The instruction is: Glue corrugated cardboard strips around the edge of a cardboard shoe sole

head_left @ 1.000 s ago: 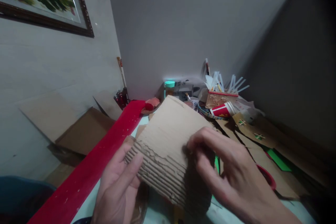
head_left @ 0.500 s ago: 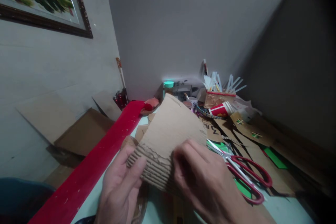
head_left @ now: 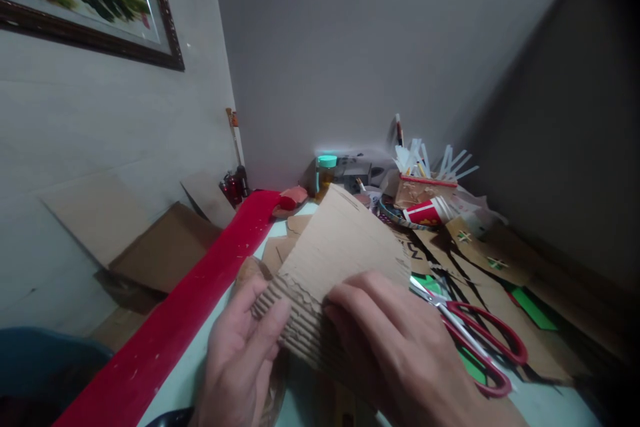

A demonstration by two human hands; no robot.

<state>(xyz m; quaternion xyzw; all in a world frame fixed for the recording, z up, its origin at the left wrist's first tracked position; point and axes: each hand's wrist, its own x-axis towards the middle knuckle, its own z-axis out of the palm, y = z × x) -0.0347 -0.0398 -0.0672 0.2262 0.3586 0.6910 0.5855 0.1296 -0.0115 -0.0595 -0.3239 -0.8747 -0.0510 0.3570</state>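
Note:
A piece of cardboard (head_left: pixel 345 233) is held up before me, its lower strip bared to the corrugated ridges with a ragged paper edge above them. My left hand (head_left: pixel 245 347) grips its lower left corner, thumb across the ridges and fingers behind. Over the right part of the ridged strip lies my right hand (head_left: pixel 390 340), its fingers curled in against the torn paper edge; the fingertips are partly hidden. Just right of that hand rest red-handled scissors (head_left: pixel 475 333), blades partly covered by it.
A red cloth strip (head_left: pixel 200 293) runs along the table's left edge. Cardboard pieces (head_left: pixel 490 280) lie at the right. At the back stand a teal-lidded jar (head_left: pixel 326 173), a box of white strips (head_left: pixel 425 190) and red paper cups (head_left: pixel 425 212). An open carton (head_left: pixel 160 253) sits left of the table.
My right hand has turned flatter, and its fingers have shifted slightly left along the torn edge. The left hand keeps its hold. The whole view has shifted a little.

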